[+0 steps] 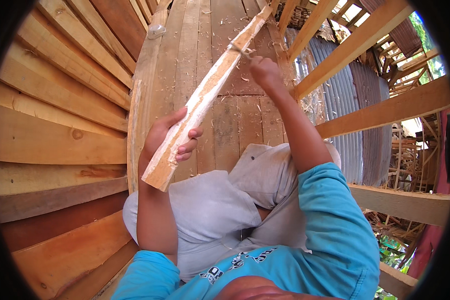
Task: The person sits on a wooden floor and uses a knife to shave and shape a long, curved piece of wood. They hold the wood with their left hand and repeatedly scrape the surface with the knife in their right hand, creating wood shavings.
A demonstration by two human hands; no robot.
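A long squared piece of wood [212, 82], pale white along its edges and tan on its upper face, slants from near my lap up to the far right. My left hand [174, 136] grips its near end from below, thumb on one side and fingers curled round the other. Toward the far end, my right hand [266, 72] is closed in a fist round the handle of a small knife-like tool [242, 50]. Its thin blade lies across the wood's face, and a curl of shaving seems to hang beside it. The handle is mostly hidden in the fist.
Wood shavings [242, 78] litter the plank floor [227, 130] before my crossed legs. Stacked boards [60, 135] form a wall on the left, with a small clear plastic item [156, 31] near it. Wooden rails [385, 109] and corrugated metal sheets [350, 100] stand to the right.
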